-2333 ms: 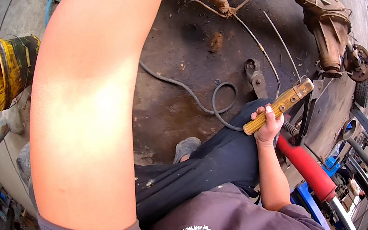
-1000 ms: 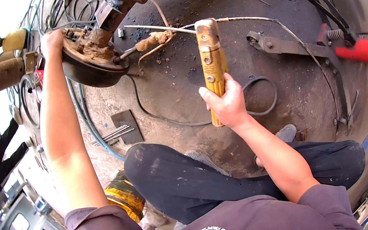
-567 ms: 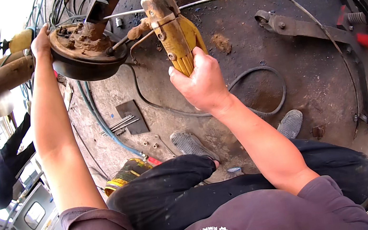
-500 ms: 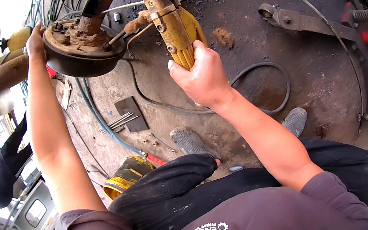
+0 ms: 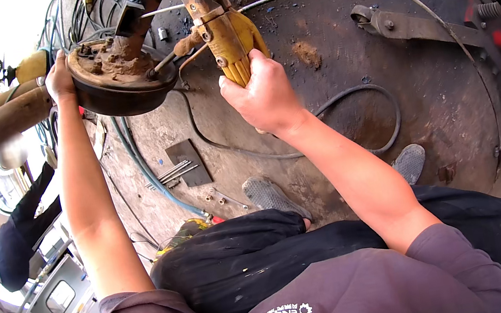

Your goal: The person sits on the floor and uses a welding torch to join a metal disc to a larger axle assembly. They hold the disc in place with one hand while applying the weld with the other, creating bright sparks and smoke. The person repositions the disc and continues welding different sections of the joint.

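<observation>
My left hand [image 5: 60, 80] grips the left edge of a rusty brake drum [image 5: 123, 98], which has a dirt-caked backing plate on top. My right hand [image 5: 263, 92] is closed round the ribbed grip of a bulky, worn yellow power tool [image 5: 222, 36], fastened with several screws. From the tool's side a brownish tapered nose [image 5: 187, 44] points left. A steel rod [image 5: 162, 64] runs on from it to the drum's plate; whether it presses there I cannot tell. Right of the drum, a thin brown pipe [image 5: 188, 61] curves down. Part of the tool's lower end is hidden by my fingers.
Thick metal tubes [image 5: 10, 126] lie left of the drum. On the floor are welding rods [image 5: 176, 172] over a dark plate [image 5: 190, 153], small fittings [image 5: 217, 196], a looping cable [image 5: 384, 92] and a steel arm [image 5: 407, 27]. Another person [image 5: 10, 250] is bent over at far left.
The view has shifted, so floor and drum appear lower and farther right. My right hand and the yellow tool have moved left, nearer the drum. My left hand stays on its edge.
</observation>
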The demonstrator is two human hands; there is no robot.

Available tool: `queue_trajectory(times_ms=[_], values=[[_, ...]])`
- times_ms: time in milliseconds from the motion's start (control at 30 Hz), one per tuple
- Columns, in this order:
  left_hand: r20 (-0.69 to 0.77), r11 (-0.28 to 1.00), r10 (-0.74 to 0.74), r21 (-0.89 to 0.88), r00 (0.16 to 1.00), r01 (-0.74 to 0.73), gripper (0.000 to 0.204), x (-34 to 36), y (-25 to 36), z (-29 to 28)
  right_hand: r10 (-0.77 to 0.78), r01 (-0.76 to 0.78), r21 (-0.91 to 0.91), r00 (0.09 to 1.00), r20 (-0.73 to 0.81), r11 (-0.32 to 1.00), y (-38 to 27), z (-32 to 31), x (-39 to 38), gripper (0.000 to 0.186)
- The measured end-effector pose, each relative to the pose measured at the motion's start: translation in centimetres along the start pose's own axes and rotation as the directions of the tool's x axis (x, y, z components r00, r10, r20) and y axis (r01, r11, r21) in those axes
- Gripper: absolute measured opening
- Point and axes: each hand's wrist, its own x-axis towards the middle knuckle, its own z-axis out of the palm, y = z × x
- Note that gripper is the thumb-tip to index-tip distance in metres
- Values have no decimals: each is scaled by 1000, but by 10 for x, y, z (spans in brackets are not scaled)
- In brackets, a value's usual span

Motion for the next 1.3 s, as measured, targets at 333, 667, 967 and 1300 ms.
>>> queue_trajectory(times_ms=[333, 667, 967, 1300], values=[[-10, 999, -32, -13, 999, 32, 55, 4, -14, -9, -37, 37, 18, 999, -5, 999, 4, 29, 12, 36], [-87, 997, 3, 79, 996, 4, 62, -1, -14, -12, -25, 25, 6, 999, 20, 1000, 2, 38, 16, 37], [-84, 993, 11, 115, 996, -2, 64, -14, 5, -13, -43, 43, 4, 999, 5, 999, 5, 41, 14, 36], [-106, 988, 19, 157, 994, -2, 63, -14, 4, -15, -6, 5, 43, 1000, 26, 999, 1, 39, 12, 36]])
